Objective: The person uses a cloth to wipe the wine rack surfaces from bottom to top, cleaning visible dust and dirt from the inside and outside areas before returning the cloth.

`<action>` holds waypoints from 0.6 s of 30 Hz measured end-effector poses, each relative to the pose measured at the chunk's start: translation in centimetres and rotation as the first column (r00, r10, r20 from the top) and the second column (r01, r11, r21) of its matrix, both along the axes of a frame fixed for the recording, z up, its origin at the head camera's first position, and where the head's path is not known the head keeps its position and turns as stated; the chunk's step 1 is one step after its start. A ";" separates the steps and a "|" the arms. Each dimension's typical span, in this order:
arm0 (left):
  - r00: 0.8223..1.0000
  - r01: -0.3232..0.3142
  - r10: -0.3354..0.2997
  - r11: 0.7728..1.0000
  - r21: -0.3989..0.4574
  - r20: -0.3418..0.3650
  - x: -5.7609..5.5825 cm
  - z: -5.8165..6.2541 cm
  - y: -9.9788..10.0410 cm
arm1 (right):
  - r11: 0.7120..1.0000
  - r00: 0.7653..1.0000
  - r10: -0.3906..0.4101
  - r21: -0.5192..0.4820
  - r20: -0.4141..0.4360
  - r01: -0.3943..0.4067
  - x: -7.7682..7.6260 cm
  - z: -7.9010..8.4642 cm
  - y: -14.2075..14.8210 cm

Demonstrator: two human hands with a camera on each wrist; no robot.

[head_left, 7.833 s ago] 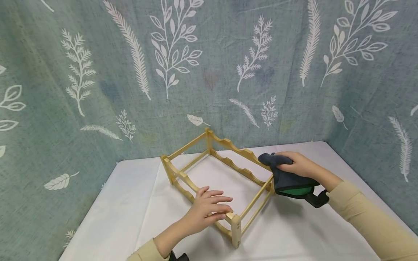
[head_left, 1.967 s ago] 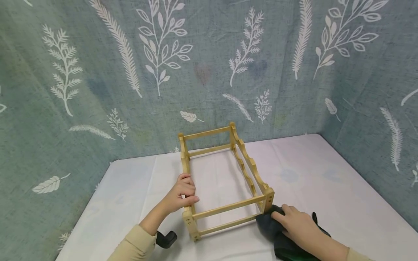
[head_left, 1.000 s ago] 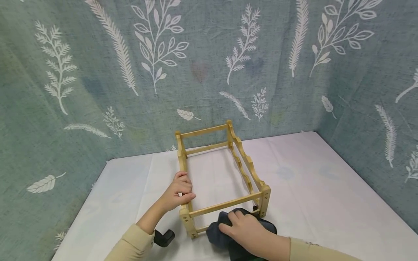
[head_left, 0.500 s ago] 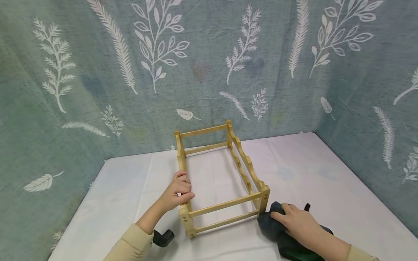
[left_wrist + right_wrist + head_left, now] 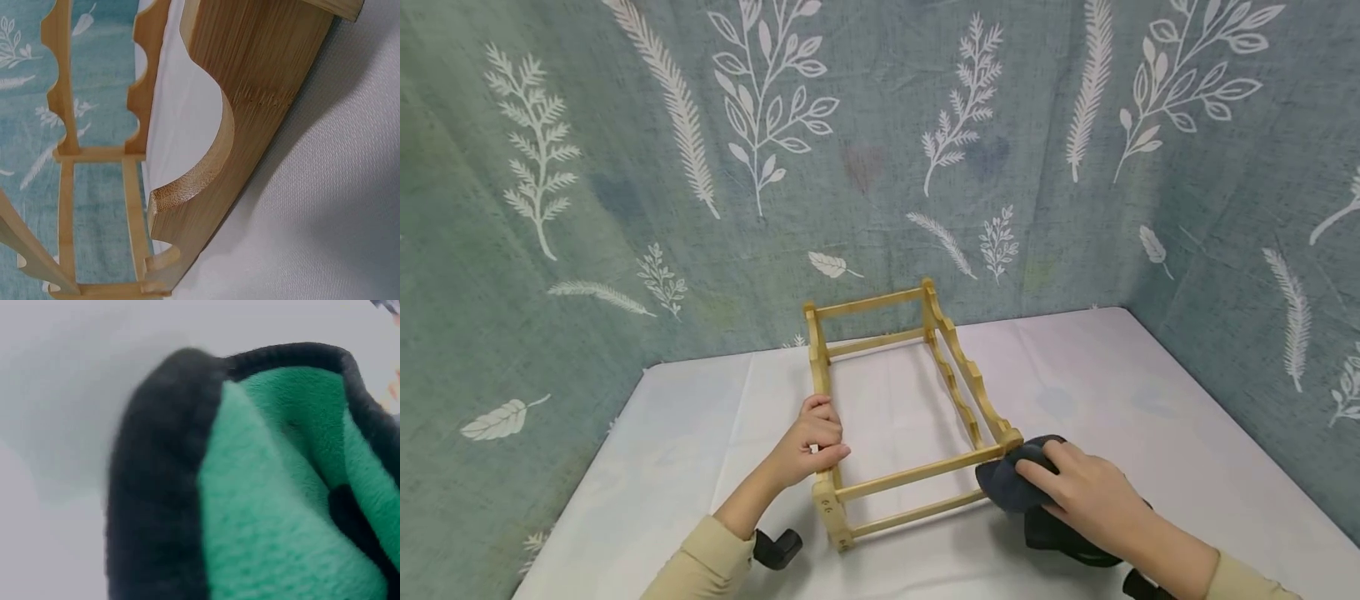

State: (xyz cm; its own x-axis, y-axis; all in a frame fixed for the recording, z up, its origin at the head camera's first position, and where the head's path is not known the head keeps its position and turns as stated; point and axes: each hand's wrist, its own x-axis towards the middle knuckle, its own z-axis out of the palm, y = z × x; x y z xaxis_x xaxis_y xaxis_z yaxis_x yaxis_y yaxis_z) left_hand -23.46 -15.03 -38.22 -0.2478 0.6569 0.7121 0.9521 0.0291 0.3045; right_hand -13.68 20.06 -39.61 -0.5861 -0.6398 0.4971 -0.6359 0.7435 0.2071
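Note:
A light wooden rack (image 5: 917,474) with scalloped side rails stands on the white-covered table in the head view. My left hand (image 5: 808,442) grips its left side rail near the close end. At the near right corner, my right hand (image 5: 1093,500) pinches a dark navy cloth (image 5: 1011,483) bunched against the corner post, hiding that post's lower part. In the right wrist view the cloth's green underside (image 5: 256,506) shows, edged in black. The left wrist view looks along a scalloped rail (image 5: 262,75) close up; no fingers show there.
White cloth covers the table (image 5: 700,417). A blue-green curtain (image 5: 865,167) with white leaf prints hangs behind and on both sides. A black wrist camera mount (image 5: 777,548) hangs below the left wrist.
The rack has turned since the oldest frame, its short end now facing me. Within the last second the cloth went from the near crossbars rightward, then up against the right corner. The left hand stays put.

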 end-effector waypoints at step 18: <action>1.000 -0.011 0.011 1.000 0.000 0.018 -1.6 -2.4 -0.7 | 0.994 0.988 0.106 -0.021 -0.109 -0.109 -0.7 2.5 -0.2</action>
State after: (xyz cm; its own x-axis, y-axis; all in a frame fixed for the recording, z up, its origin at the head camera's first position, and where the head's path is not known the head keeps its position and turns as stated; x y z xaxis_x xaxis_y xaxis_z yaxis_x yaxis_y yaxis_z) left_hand -25.06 -15.77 -40.59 -0.2677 0.6540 0.7075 0.9461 0.0394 0.3215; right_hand -14.39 19.87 -37.07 -0.4567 -0.6820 0.5712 -0.6877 0.6780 0.2597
